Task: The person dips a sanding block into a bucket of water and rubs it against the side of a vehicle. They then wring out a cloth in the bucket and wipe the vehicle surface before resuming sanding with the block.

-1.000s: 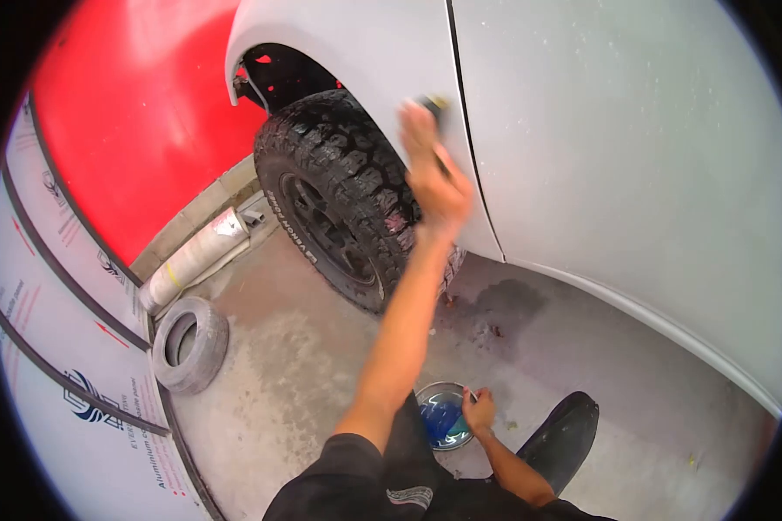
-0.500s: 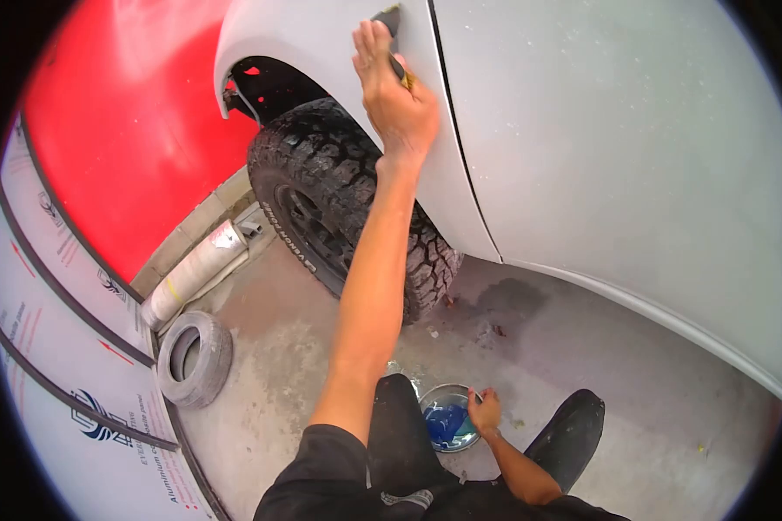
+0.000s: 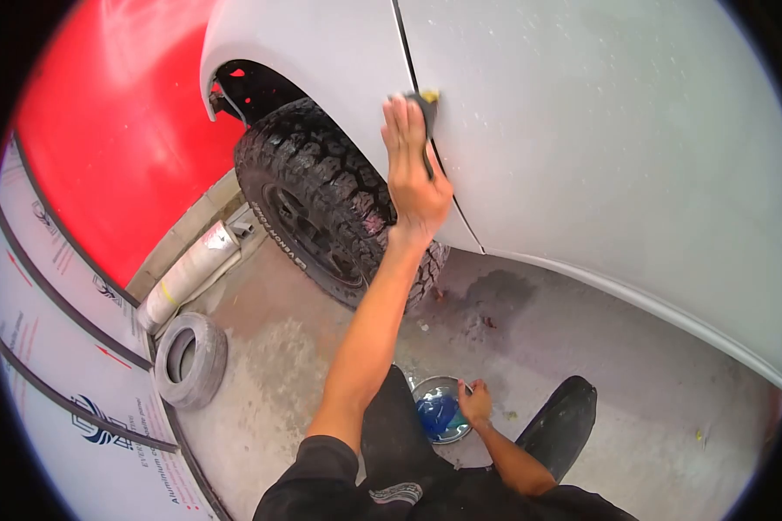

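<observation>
My left hand [image 3: 417,178] presses a dark grey piece of sandpaper [image 3: 429,115] flat against the pale grey car body, fingers stretched together over it. A yellow bit [image 3: 430,95] shows at the sheet's top edge. Hand and sheet lie at the dark seam between the front fender [image 3: 339,52] and the door [image 3: 599,148]. Low down, between my knees, my right hand [image 3: 475,404] grips the rim of a round bucket [image 3: 419,388]. Something blue [image 3: 437,415] shows inside it; I cannot make out what.
Left of my forearm stands the chunky black front wheel [image 3: 321,200]. A loose grey tire [image 3: 191,360] and a wrapped roll [image 3: 187,276] lie by the printed panel wall [image 3: 69,347]. Behind them is a red surface [image 3: 139,130]. Wet patches mark the concrete floor [image 3: 660,417].
My left hand has moved down the car body with the sandpaper, from the fender to the door seam. The view has shifted slightly. My right hand stays at the bucket.
</observation>
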Action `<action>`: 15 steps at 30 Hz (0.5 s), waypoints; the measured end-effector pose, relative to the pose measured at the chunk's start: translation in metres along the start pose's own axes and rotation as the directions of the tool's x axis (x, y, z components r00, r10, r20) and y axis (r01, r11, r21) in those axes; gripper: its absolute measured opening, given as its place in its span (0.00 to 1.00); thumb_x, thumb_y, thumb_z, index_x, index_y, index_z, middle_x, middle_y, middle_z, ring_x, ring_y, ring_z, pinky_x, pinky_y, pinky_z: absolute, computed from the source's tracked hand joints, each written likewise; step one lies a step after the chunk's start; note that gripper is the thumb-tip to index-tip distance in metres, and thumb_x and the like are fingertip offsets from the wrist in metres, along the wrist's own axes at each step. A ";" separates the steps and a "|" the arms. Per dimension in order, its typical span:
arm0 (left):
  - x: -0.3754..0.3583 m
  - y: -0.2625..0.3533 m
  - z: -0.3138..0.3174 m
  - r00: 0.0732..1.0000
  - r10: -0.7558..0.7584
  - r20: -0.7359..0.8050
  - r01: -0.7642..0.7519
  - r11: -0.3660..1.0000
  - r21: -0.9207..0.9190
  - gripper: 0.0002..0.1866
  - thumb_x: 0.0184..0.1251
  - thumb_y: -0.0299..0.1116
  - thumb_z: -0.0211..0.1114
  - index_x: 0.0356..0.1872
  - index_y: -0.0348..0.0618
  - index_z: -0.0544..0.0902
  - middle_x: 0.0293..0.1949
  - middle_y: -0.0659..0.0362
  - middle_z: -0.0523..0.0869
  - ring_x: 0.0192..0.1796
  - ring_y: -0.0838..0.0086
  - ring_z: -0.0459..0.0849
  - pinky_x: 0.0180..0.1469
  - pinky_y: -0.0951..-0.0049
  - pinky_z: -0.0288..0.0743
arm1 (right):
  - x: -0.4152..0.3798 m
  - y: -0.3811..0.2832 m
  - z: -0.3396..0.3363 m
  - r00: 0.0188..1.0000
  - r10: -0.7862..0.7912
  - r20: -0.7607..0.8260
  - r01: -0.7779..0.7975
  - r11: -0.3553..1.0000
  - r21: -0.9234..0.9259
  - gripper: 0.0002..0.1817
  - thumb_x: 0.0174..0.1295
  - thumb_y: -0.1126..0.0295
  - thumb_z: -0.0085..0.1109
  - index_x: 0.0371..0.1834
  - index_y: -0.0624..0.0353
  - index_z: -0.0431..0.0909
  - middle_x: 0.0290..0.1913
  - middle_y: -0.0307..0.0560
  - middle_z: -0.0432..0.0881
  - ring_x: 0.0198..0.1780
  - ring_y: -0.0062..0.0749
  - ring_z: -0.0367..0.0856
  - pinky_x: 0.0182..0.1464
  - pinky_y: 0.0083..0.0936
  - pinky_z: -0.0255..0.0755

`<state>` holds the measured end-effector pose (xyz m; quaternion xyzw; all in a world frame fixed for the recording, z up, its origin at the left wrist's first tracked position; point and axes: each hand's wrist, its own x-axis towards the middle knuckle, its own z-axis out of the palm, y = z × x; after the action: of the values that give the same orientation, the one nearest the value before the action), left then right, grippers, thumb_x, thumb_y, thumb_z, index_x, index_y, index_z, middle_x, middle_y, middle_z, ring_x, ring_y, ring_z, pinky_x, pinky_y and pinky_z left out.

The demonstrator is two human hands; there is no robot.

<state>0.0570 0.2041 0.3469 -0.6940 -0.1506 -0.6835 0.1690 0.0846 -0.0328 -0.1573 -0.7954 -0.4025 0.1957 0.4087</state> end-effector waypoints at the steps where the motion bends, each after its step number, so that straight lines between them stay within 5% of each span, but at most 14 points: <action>1: -0.002 -0.006 0.001 1.000 0.009 -0.009 -0.009 1.000 0.011 0.28 0.86 0.28 0.43 0.83 0.33 0.63 0.83 0.39 0.64 0.86 0.42 0.55 0.86 0.46 0.49 | 0.001 0.001 -0.001 1.000 0.000 0.006 0.000 1.000 0.010 0.29 0.70 0.42 0.64 0.44 0.65 0.79 0.43 0.64 0.85 0.48 0.63 0.84 0.51 0.51 0.77; 5: 0.095 -0.022 0.000 0.999 0.038 -0.030 -0.037 0.999 0.038 0.27 0.87 0.29 0.44 0.82 0.35 0.64 0.83 0.41 0.64 0.86 0.46 0.56 0.86 0.45 0.49 | 0.007 0.001 0.002 0.999 -0.042 0.003 0.042 0.999 -0.016 0.30 0.70 0.42 0.64 0.43 0.65 0.79 0.43 0.65 0.85 0.47 0.63 0.84 0.51 0.52 0.77; 10: 0.000 -0.009 0.003 1.000 0.015 0.013 -0.015 0.999 0.033 0.28 0.85 0.27 0.44 0.83 0.35 0.64 0.83 0.39 0.63 0.87 0.44 0.54 0.86 0.45 0.48 | 0.002 0.003 0.003 0.999 -0.037 -0.015 0.037 0.999 -0.010 0.30 0.70 0.42 0.64 0.43 0.65 0.79 0.42 0.64 0.85 0.47 0.63 0.83 0.50 0.53 0.76; 15: 0.095 -0.023 0.000 0.996 0.090 -0.007 -0.089 0.994 0.056 0.28 0.86 0.28 0.45 0.83 0.34 0.63 0.83 0.40 0.62 0.87 0.46 0.56 0.86 0.46 0.48 | 0.007 -0.008 -0.003 1.000 -0.001 0.028 0.001 1.000 -0.015 0.29 0.71 0.44 0.63 0.44 0.67 0.79 0.45 0.65 0.84 0.51 0.63 0.83 0.55 0.52 0.76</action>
<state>0.0487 0.2228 0.4422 -0.6919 -0.1375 -0.6741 0.2192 0.0874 -0.0258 -0.1489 -0.7954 -0.4101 0.2035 0.3971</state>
